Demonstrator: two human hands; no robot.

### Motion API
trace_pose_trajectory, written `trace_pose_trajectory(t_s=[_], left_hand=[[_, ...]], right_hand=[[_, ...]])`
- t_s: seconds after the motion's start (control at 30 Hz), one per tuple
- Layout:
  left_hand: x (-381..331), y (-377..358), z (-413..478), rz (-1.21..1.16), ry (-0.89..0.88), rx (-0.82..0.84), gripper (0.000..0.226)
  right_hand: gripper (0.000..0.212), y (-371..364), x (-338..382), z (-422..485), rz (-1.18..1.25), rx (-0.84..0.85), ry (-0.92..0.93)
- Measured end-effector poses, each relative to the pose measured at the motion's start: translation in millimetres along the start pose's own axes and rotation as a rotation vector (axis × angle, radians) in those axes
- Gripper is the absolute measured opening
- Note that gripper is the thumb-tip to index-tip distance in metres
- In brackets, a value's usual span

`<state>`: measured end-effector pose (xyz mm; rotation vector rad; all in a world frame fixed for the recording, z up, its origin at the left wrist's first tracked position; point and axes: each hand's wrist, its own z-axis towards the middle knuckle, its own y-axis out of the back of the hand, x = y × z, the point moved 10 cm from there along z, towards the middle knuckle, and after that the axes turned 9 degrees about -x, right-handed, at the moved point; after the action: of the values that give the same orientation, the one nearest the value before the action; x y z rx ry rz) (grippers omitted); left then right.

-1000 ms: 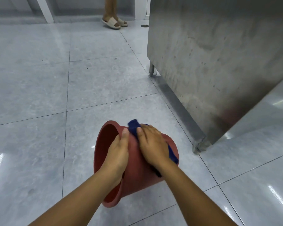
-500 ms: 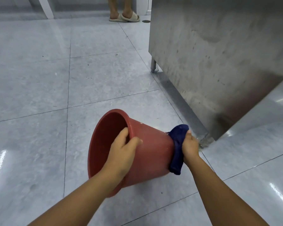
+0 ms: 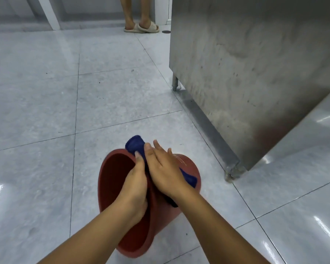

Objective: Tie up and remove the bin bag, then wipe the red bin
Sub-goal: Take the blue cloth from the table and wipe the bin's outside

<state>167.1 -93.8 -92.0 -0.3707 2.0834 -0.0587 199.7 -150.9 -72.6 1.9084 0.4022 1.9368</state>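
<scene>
The red bin (image 3: 113,180) lies tipped on its side on the grey tiled floor, its mouth facing left and toward me. No bag shows inside it. My left hand (image 3: 134,189) grips the rim at the top of the mouth. My right hand (image 3: 165,171) lies flat on the bin's outer wall, pressing a dark blue cloth (image 3: 134,145) against it; the cloth sticks out past my fingertips near the rim and again at my wrist (image 3: 189,179).
A stainless steel cabinet (image 3: 246,63) on short legs stands to the right, its near corner foot (image 3: 231,173) close to the bin's base. A person's feet in beige slippers (image 3: 141,27) stand at the far end of the floor.
My right hand with the cloth has swept from the bin's base back up the wall to the rim. The bin has tilted more toward me.
</scene>
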Motion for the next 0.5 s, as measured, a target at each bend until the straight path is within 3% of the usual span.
trace_pose_trajectory(t_s=[0.1, 0.23, 0.4, 0.5], left_hand=[[1, -4, 2, 0.036, 0.040, 0.193, 0.043], [-3, 10, 10, 0.012, -0.005, 0.070, 0.034], [4, 51, 17, 0.156, -0.040, -0.135, 0.040], [9, 57, 9, 0.182, -0.051, -0.178, 0.045]], right_hand=[[0.049, -5, -12, 4, -0.058, -0.005, 0.067], [0.053, -11, -26, 15, -0.231, -0.126, 0.110], [0.047, 11, -82, 37, -0.271, -0.241, -0.047], [0.045, 33, -120, 39, -0.252, -0.309, -0.164]])
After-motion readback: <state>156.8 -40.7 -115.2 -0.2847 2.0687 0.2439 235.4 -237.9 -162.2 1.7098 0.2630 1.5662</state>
